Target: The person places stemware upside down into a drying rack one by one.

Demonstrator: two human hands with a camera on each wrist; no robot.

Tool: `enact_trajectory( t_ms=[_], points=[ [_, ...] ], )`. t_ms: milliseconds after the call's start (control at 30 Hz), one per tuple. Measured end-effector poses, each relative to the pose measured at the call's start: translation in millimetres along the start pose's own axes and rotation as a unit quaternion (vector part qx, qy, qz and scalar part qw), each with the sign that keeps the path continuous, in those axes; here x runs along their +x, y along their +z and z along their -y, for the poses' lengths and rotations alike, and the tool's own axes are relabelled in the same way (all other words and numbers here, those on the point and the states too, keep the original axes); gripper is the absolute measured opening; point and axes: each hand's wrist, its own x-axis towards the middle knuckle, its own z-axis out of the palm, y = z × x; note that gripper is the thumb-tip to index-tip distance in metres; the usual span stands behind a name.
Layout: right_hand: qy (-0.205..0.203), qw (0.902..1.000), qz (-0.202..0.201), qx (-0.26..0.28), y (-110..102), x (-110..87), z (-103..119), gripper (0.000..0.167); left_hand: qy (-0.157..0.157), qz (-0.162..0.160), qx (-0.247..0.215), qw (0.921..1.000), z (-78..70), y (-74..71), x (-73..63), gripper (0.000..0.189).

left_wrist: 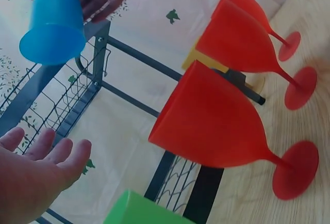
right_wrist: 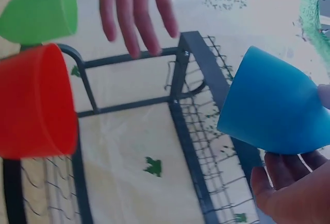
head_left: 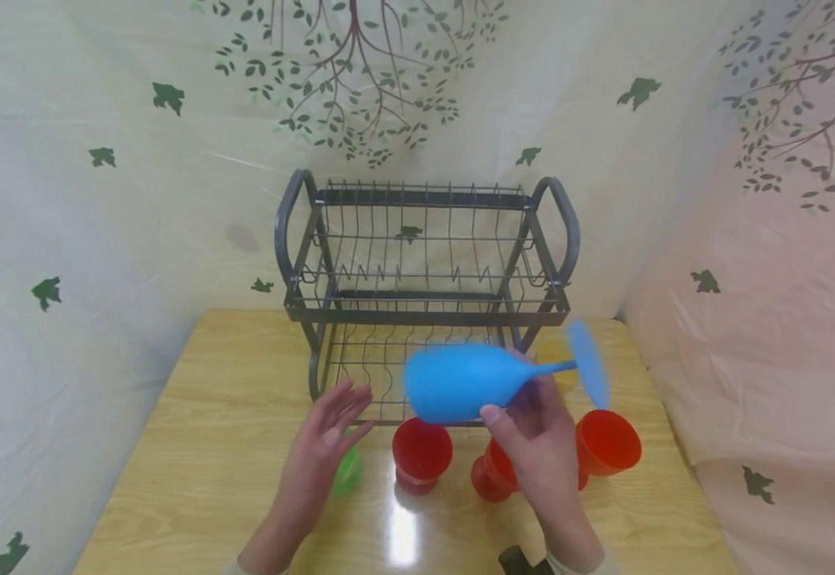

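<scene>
A blue plastic goblet (head_left: 464,382) lies sideways in the air, its bowl toward the left and its foot toward the right. My right hand (head_left: 536,431) grips it by the bowl near the stem, thumb on the near side and fingers behind. My left hand (head_left: 327,431) hovers to the left of the goblet with fingers spread, holding nothing. Below the left hand stands a green goblet (head_left: 348,473), partly hidden by it. Red goblets stand on the table: one (head_left: 421,451) between the hands, another (head_left: 491,473) partly behind the right hand, a third (head_left: 607,442) further right.
A dark two-tier dish rack (head_left: 428,318) stands at the back of the wooden table (head_left: 195,447), its wire shelves bare. A yellow goblet (head_left: 554,351) stands by its right side, partly covered by the blue one. Leaf-patterned cloth (head_left: 137,216) hangs behind and at both sides.
</scene>
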Motion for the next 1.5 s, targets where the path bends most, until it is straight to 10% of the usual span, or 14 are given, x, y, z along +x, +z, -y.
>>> enact_trajectory(
  t_ms=[633,1500],
  points=[
    [-0.223,0.9743,-0.029,-0.013,-24,42.3,59,0.059,0.051,-0.016,0.108,0.9927,-3.2,-11.5,-6.5,0.053],
    [-0.215,0.9572,-0.085,-0.174,-27,123.2,100,0.060,0.035,-0.030,0.163,0.9855,-4.3,-15.3,-12.8,0.054]
  ],
)
